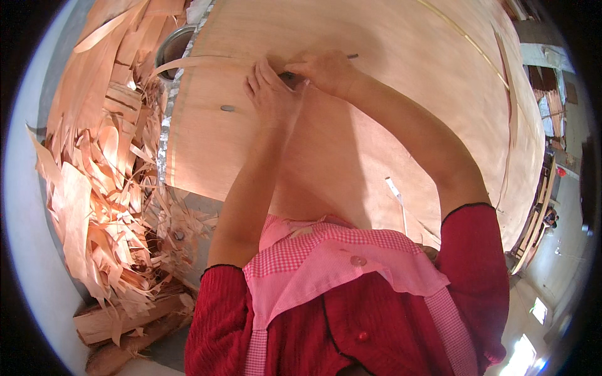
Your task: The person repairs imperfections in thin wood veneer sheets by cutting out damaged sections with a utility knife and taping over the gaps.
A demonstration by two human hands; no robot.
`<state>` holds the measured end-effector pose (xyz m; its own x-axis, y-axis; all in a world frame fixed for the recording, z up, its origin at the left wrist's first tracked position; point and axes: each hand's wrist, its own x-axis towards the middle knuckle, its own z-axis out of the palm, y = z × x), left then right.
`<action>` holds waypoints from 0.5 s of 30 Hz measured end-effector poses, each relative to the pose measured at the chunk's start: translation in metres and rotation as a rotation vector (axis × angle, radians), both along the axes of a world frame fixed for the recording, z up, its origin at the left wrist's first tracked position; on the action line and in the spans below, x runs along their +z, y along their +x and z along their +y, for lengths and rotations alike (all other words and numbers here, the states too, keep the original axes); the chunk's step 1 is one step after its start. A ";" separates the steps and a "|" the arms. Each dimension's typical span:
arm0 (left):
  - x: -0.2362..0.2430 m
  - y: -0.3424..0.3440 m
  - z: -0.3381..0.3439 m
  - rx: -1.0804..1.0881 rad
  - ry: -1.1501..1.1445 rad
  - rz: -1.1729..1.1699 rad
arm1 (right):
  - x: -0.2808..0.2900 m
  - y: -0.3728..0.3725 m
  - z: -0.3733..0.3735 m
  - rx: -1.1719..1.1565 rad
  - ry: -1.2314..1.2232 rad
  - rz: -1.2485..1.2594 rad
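A wide sheet of thin wood veneer (313, 156) covers the work surface in front of me. My left hand (271, 94) lies on it near the far left, fingers stretched out and pressed to the wood. Just right of it, my right hand (329, 72) is closed, its index finger pointing toward the left fingers. A dark patch shows between the hands; what it is stays hidden. Behind the right hand a short dark tip (353, 56) sticks out, perhaps the end of something held. A narrow veneer strip (200, 61) runs from the left hand past the sheet's left edge.
Torn veneer scraps (100, 213) are heaped along the left side, with wood pieces (132, 319) below them. A round metal container (175, 50) stands beside the sheet's edge. A small dark oval (227, 108) and a white-ended stick (396, 194) lie on the veneer.
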<state>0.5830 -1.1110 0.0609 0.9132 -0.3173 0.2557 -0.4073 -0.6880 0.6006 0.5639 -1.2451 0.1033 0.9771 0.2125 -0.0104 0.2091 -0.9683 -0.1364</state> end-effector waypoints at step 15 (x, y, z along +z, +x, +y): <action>0.003 -0.001 0.000 0.014 0.069 0.030 | -0.003 -0.142 0.000 -0.730 0.203 0.169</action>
<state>0.5818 -1.1109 0.0634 0.9246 -0.3203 0.2064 -0.3800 -0.7341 0.5628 0.4219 -1.2447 0.1008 0.8589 -0.4708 -0.2015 -0.5116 -0.8056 -0.2989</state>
